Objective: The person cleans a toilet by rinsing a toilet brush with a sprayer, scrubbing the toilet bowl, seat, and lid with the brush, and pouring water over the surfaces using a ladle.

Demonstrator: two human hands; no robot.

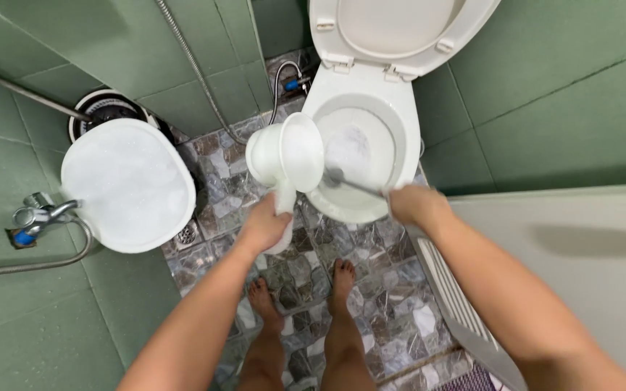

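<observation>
My left hand (264, 226) grips the handle of a white plastic water dipper (285, 153), held tilted at the left rim of the white toilet bowl (403, 137). My right hand (416, 204) holds the thin handle of a toilet brush (353, 184). The brush head reaches into the bowl, where the water looks foamy. The toilet seat and lid (393, 32) stand raised against the green wall.
A white bucket (130, 185) full of foamy water stands at the left, under a wall tap (41, 216). A metal hose (193, 65) runs down the green tiled wall. My bare feet (302, 289) stand on the stone-patterned floor. A white door (581, 268) is at the right.
</observation>
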